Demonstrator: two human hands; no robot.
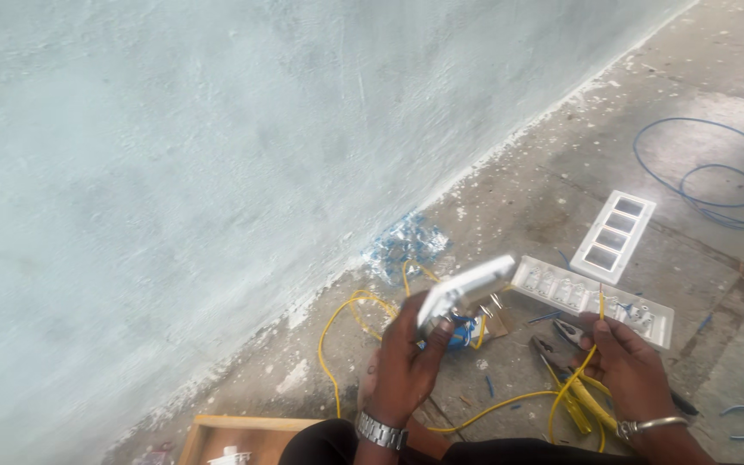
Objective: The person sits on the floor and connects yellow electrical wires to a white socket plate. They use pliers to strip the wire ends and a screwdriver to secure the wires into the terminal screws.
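Observation:
My left hand (406,362) grips a white switch module (467,291) and holds it up over the concrete floor, its metal terminals pointing down and to the right. My right hand (626,362) pinches a yellow wire (592,344) that stands up between the fingers and loops down to the floor. Just beyond the right hand lies a long white switch plate (592,301). Pliers (566,340) with yellow handles rest on the floor between the two hands, partly hidden by the right hand.
A white frame (617,234) with several square openings lies further back. Blue wire (716,185) is coiled at the far right. Crumpled blue-and-clear plastic wrap (406,243) sits by the pale wall (217,172). A wooden box (243,439) is at the bottom edge.

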